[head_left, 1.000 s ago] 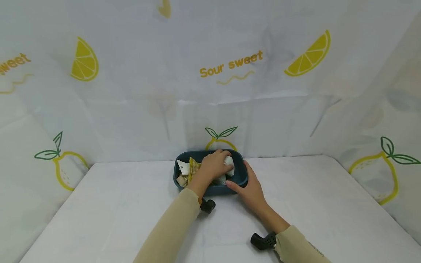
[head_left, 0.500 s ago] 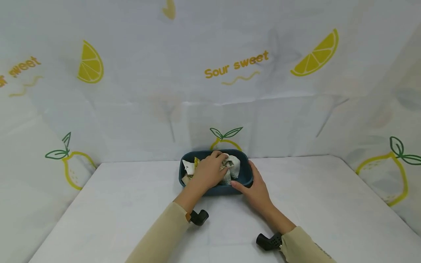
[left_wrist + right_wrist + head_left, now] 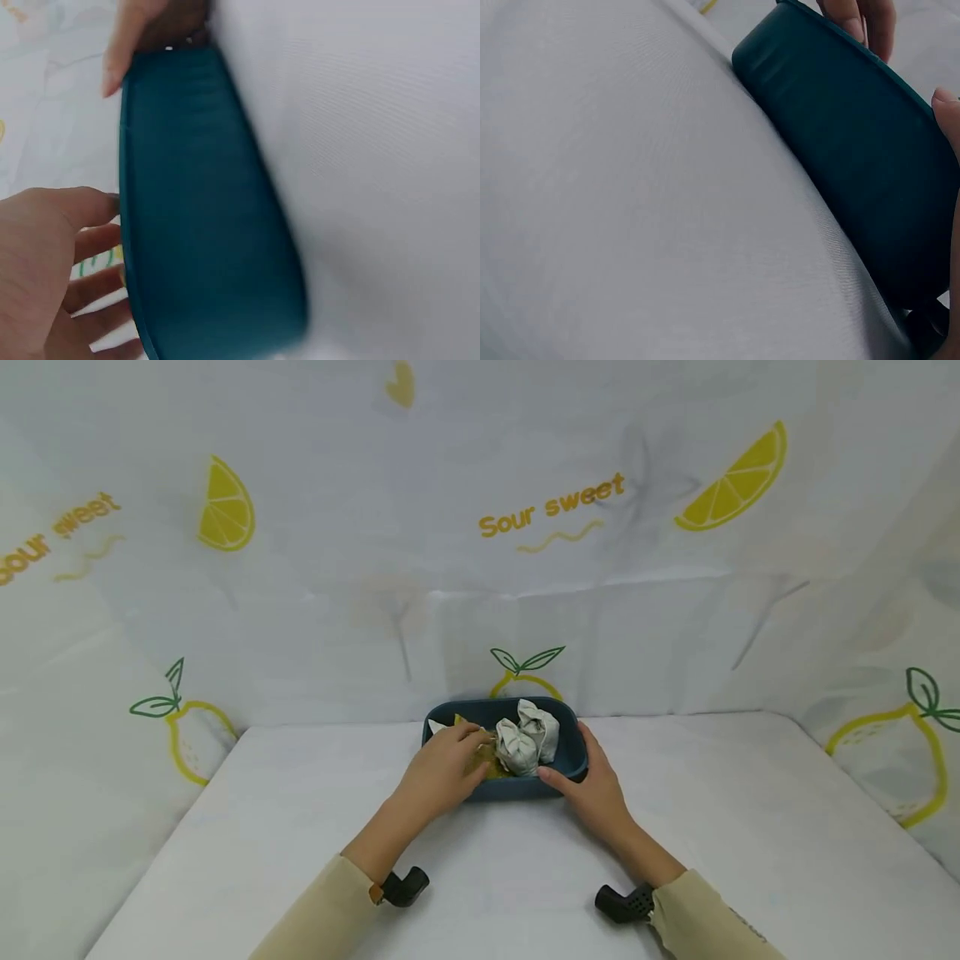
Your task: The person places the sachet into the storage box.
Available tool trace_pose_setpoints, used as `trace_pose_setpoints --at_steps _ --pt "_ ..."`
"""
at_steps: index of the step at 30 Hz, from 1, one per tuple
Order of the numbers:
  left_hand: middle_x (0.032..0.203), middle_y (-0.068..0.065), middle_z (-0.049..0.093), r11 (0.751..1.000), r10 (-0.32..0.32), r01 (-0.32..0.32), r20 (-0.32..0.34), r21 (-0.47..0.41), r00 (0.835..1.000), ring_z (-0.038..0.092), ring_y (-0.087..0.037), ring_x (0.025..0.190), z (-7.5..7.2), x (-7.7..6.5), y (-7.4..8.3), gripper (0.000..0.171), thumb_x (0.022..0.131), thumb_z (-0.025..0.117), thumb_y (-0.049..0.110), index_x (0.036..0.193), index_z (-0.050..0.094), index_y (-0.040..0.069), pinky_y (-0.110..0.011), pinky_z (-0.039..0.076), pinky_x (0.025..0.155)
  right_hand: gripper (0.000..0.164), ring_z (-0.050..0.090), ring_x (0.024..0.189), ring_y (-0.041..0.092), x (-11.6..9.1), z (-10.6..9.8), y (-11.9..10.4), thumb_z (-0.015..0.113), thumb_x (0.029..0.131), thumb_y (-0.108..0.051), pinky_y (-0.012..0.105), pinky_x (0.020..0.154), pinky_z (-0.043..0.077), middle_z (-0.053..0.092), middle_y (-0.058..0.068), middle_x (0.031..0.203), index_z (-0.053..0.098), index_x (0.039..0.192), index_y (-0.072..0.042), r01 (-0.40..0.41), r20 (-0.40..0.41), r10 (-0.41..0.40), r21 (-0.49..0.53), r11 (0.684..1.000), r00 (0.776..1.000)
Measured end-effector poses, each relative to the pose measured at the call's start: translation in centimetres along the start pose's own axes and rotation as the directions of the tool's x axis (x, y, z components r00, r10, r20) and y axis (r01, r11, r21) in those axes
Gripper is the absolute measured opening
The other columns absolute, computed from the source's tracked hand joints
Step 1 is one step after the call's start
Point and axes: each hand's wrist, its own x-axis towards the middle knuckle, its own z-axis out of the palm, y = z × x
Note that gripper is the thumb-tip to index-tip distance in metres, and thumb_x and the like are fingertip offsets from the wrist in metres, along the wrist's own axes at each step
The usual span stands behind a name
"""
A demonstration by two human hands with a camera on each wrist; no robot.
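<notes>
A dark teal bin (image 3: 517,790) stands at the far side of the table. In its right half sit two pale, scrunched cloth-like bundles (image 3: 517,748); a yellow patterned packet (image 3: 491,763) shows left of them. My left hand (image 3: 438,774) reaches over the bin's front rim at the left, fingers spread and loosely bent above the contents, partly covering them. The left wrist view has its thumb and fingers (image 3: 97,311) behind the rim, apart from one another. My right hand (image 3: 597,795) grips the bin's right end, thumb over the front rim and fingers round the side.
White cloth covers the table (image 3: 495,877), and a lemon-printed sheet (image 3: 360,635) rises right behind the bin. A white piece (image 3: 437,726) pokes up at the bin's left end. Black wrist devices (image 3: 405,887) sit below both hands.
My left hand has let go of the pale bundles and drawn back left and toward me, uncovering both. My right hand keeps its grip on the bin. The head view has swung slightly left.
</notes>
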Motion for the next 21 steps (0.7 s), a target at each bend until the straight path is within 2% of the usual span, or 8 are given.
trace_pose_setpoints --at_steps 5,7,10,13,16,18,21 --pt "0.134 -0.009 0.065 0.999 0.045 -0.044 -0.077 0.013 0.996 0.061 -0.029 0.128 -0.2 -1.5 -2.1 0.036 0.096 0.071 0.026 0.127 0.068 0.009 -0.051 0.043 0.115 0.102 0.020 0.156 0.039 0.5 -0.4 0.0 0.072 0.089 -0.050 0.063 0.122 0.023 0.018 0.017 0.169 0.012 0.164 -0.015 0.002 0.004 -0.002 -0.005 1.000 1.000" --pt "0.135 -0.010 0.065 1.000 0.021 -0.020 -0.095 0.019 0.995 0.061 -0.029 0.128 -0.3 -2.0 -3.1 0.038 0.096 0.071 0.028 0.129 0.067 0.009 -0.051 0.044 0.114 0.103 0.020 0.156 0.040 0.7 -0.7 0.1 0.072 0.089 -0.052 0.063 0.122 0.024 0.018 0.017 0.169 0.012 0.164 -0.015 -0.002 0.015 0.002 -0.019 1.000 1.000" --pt "0.137 -0.011 0.064 0.998 -0.054 0.057 -0.088 0.027 0.995 0.062 -0.031 0.127 -0.4 -2.6 -4.5 0.046 0.096 0.070 0.034 0.134 0.063 0.010 -0.049 0.047 0.111 0.106 0.020 0.155 0.041 1.0 -1.4 0.2 0.070 0.089 -0.057 0.063 0.122 0.025 0.017 0.018 0.170 0.009 0.164 -0.014 -0.009 0.058 0.012 -0.060 0.998 0.998" --pt "0.143 -0.011 0.059 0.989 -0.143 0.143 -0.019 0.037 0.990 0.059 -0.032 0.131 -0.5 -3.0 -5.6 0.061 0.096 0.066 0.047 0.143 0.054 0.009 -0.049 0.048 0.110 0.107 0.027 0.152 0.044 1.5 -2.8 0.4 0.067 0.089 -0.061 0.063 0.118 0.032 0.021 0.020 0.168 0.008 0.164 -0.012 0.008 0.121 0.009 -0.141 0.990 0.993" --pt "0.150 -0.014 0.054 0.976 -0.213 0.210 0.083 0.050 0.973 0.054 -0.034 0.136 -0.6 -3.4 -6.4 0.077 0.095 0.059 0.061 0.150 0.047 0.008 -0.051 0.045 0.112 0.104 0.045 0.143 0.044 2.0 -4.7 0.2 0.065 0.091 -0.062 0.060 0.109 0.044 0.038 0.025 0.159 0.013 0.164 -0.010 0.038 0.214 0.007 -0.208 0.977 0.977" --pt "0.152 -0.015 0.051 0.969 -0.246 0.239 0.151 0.062 0.957 0.051 -0.036 0.139 -0.9 -3.7 -6.9 0.086 0.093 0.055 0.069 0.153 0.042 0.010 -0.056 0.041 0.114 0.099 0.055 0.133 0.042 2.5 -5.9 0.1 0.064 0.091 -0.062 0.056 0.102 0.051 0.050 0.026 0.150 0.019 0.162 -0.008 0.054 0.283 0.019 -0.249 0.967 0.959" --pt "0.158 -0.017 0.043 0.960 -0.278 0.265 0.220 0.089 0.935 0.044 -0.042 0.144 -1.6 -3.9 -7.9 0.096 0.086 0.055 0.078 0.158 0.035 0.017 -0.067 0.035 0.114 0.096 0.063 0.125 0.039 3.2 -7.5 0.0 0.063 0.092 -0.061 0.053 0.099 0.053 0.060 0.026 0.139 0.024 0.160 -0.006 0.089 0.378 0.034 -0.303 0.949 0.925"
